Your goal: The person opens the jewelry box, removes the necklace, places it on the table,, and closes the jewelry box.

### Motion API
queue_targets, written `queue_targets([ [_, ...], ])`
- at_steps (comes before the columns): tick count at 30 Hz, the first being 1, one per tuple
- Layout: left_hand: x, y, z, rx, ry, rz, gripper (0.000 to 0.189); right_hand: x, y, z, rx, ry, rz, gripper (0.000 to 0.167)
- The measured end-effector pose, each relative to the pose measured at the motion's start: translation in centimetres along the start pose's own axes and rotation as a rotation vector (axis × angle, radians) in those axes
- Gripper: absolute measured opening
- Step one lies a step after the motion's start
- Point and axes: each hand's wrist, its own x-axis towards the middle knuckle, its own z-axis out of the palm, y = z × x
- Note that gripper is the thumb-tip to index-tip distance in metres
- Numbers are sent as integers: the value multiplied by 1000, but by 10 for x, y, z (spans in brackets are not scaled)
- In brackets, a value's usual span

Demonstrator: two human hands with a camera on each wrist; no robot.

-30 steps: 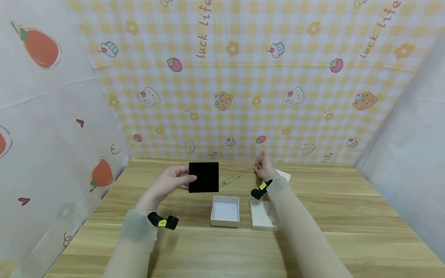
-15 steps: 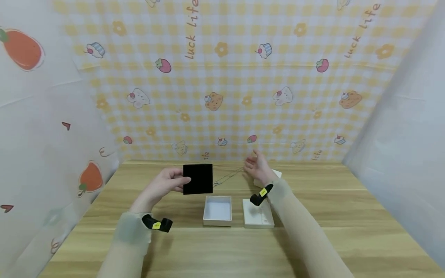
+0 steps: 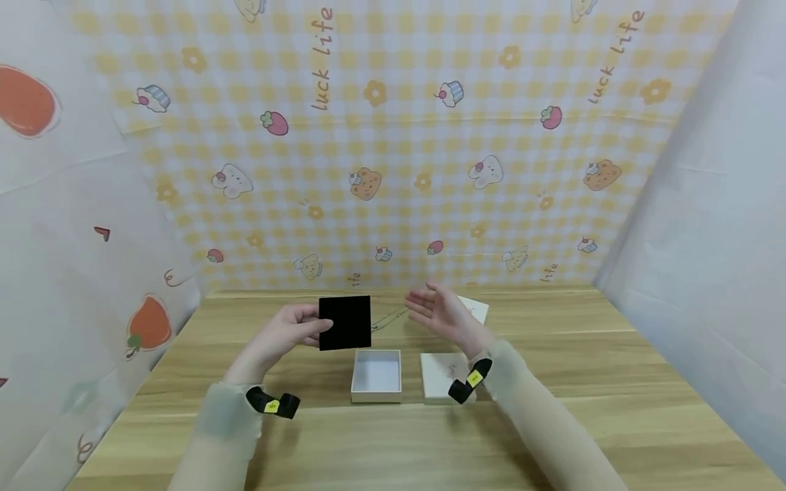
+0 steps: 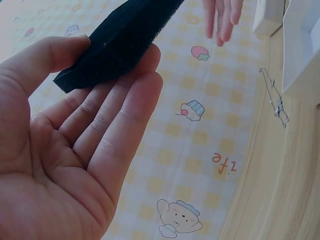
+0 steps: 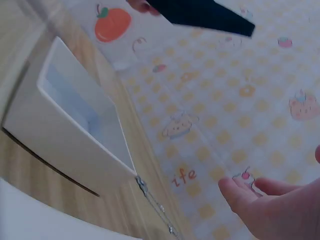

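Observation:
My left hand (image 3: 279, 339) pinches a thin black square pad (image 3: 345, 323) between thumb and fingers, raised above the table with its broad face toward me. Close up in the left wrist view, the pad (image 4: 115, 47) has a fuzzy edge. Behind it a fine silver chain necklace (image 3: 389, 318) is stretched out on the wood; part of it is hidden. My right hand (image 3: 448, 318) hovers at the chain's right end, its fingers extended and holding nothing. In front of the pad stands an open white box (image 3: 376, 372), with nothing visible inside.
A white box lid (image 3: 437, 375) with a faint print lies right of the open box. Another white printed piece (image 3: 475, 309) is partly hidden behind my right hand. A checked cloth wall (image 3: 393, 150) closes off the back of the wooden table (image 3: 552, 382).
My right hand has let go of the necklace's far end, straightened its fingers and come slightly toward the pad. My left hand still holds the pad. The head view has turned slightly right.

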Motion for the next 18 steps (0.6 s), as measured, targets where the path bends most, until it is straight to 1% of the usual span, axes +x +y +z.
queue_targets([
  [2,0,0,2,-6,0,1,32,-9,4,5,-96,-59,-4,59],
  [6,1,1,5,-25,-5,0,33,-22,10,15,-371,-145,-23,54],
  [8,1,2,7,-30,-9,0,32,-26,12,19,-490,-175,-25,52],
  [11,2,1,10,-28,-22,5,31,-30,16,23,-630,-244,-44,51],
  [13,4,1,12,-32,-30,6,31,-30,19,26,-705,-280,-60,49],
  [15,5,1,15,-38,-39,7,32,-30,21,28,-747,-304,-80,47],
  [18,7,2,19,-49,-49,1,34,-30,23,30,-754,-288,-87,44],
])
